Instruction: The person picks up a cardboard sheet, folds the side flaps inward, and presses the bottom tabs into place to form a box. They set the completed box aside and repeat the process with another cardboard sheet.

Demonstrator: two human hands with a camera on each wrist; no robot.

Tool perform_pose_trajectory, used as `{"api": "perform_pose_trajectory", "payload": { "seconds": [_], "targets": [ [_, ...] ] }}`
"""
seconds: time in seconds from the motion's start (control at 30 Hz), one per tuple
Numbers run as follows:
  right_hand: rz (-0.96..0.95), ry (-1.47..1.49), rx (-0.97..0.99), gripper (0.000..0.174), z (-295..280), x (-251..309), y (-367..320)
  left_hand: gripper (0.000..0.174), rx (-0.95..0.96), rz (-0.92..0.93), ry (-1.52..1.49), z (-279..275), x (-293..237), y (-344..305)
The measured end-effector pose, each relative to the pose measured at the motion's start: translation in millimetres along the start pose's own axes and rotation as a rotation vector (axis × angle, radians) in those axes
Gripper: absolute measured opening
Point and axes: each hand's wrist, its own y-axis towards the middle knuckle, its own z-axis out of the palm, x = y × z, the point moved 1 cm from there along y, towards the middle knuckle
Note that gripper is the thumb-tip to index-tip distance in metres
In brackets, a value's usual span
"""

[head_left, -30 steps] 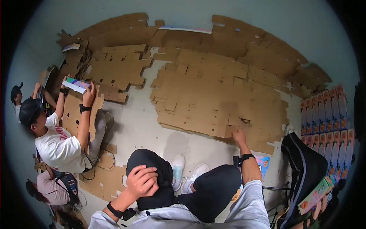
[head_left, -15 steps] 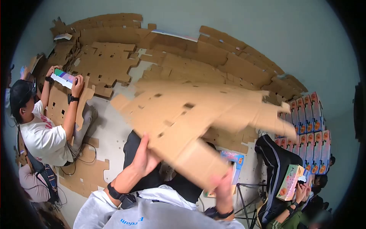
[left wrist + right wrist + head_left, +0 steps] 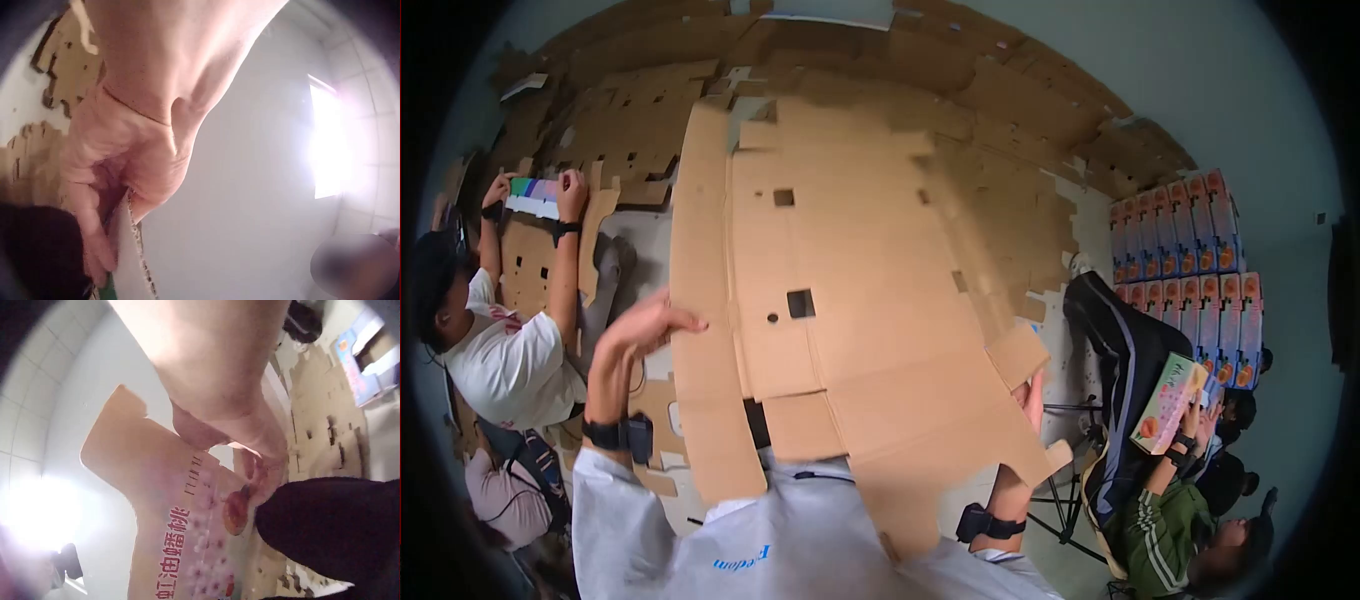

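Note:
A large flat cardboard sheet (image 3: 870,300) with square holes stands raised over the lap, plain brown side to the head camera. At its left edge the left hand (image 3: 640,325) grips it, thumb on the near face; in the left wrist view that hand (image 3: 119,181) has its fingers along the board's edge (image 3: 132,256). The right hand (image 3: 1030,400) holds the right edge, mostly hidden behind a flap. In the right wrist view the sheet's printed side (image 3: 200,537) shows pink blossoms and red characters, with the right hand (image 3: 259,469) at its edge.
Flattened cardboard (image 3: 1020,180) covers the floor ahead. Upright printed boxes (image 3: 1180,240) stand in rows at the right, near a black-clad leg (image 3: 1120,370) and a tripod (image 3: 1060,500). Seated people at the left (image 3: 510,350) and right (image 3: 1170,530) hold printed boxes.
The right hand has lifted the sheet from the floor, and the left hand has come to it. Since the middle frame the sheet has turned more upright, and the left hand has moved left and up.

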Motion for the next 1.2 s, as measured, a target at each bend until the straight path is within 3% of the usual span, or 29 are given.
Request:
{"api": "perform_pose_trajectory", "payload": {
  "seconds": [0.03,0.1,0.2,0.3,0.33,0.43,0.57,0.67,0.77,0.8,0.9,0.93,0.97,1.03,1.1,1.2],
  "targets": [
    [0.062,0.126,-0.031,0.067,11.2,5.4,-2.2,0.061,0.016,0.031,0.165,-10.5,-3.5,5.8],
    [0.086,0.105,-0.005,0.076,26.1,7.2,4.1,0.062,0.022,0.083,0.441,-20.1,-24.1,13.4],
    [-0.043,-0.308,0.137,0.080,20.2,-11.4,28.1,0.069,-0.018,0.063,0.662,-9.2,-50.6,7.5],
    [-0.073,-0.615,0.220,0.079,5.4,-30.8,31.8,0.077,-0.523,0.560,0.869,2.2,-21.8,-10.2],
    [-0.067,-0.631,0.217,0.079,4.8,-37.1,27.1,0.088,-0.594,0.573,1.123,12.3,-20.7,-25.5],
    [-0.087,-0.574,0.176,0.080,18.9,-49.4,6.7,0.097,-0.224,0.730,1.598,26.1,19.4,-47.8],
    [-0.307,-1.089,0.025,0.072,35.5,-37.6,-3.8,0.099,-0.136,0.689,1.434,60.2,68.0,-66.2],
    [-0.383,-1.263,0.060,0.063,56.2,-13.5,-4.7,0.101,-0.099,0.797,1.122,84.8,78.8,-61.6],
    [-0.482,-1.567,0.126,0.062,68.1,0.1,1.1,0.104,-0.060,1.046,1.037,108.1,74.7,-39.1],
    [-0.525,-1.682,0.153,0.064,73.0,2.6,3.5,0.089,-0.025,1.053,1.004,117.3,51.6,-37.5],
    [-0.452,-1.755,0.190,0.060,87.5,21.2,0.0,0.067,0.173,1.028,1.059,116.7,11.5,-35.2],
    [-0.441,-1.775,0.222,0.058,90.4,24.0,-5.1,0.049,0.136,1.061,1.026,118.2,8.3,-36.5],
    [-0.430,-1.795,0.253,0.056,92.4,26.5,-10.0,0.049,0.168,1.035,0.943,116.6,11.7,-35.4],
    [-0.390,-1.705,0.302,0.056,90.6,26.6,-13.2,0.048,0.244,0.961,0.779,107.2,27.2,-33.0],
    [-0.331,-1.485,0.329,0.058,68.8,29.0,-8.4,0.049,0.153,0.899,0.697,111.6,36.7,-32.2],
    [-0.266,-0.994,0.062,0.035,-35.2,0.7,25.2,0.052,0.071,0.867,0.672,115.6,34.8,-26.0]
  ]
}}
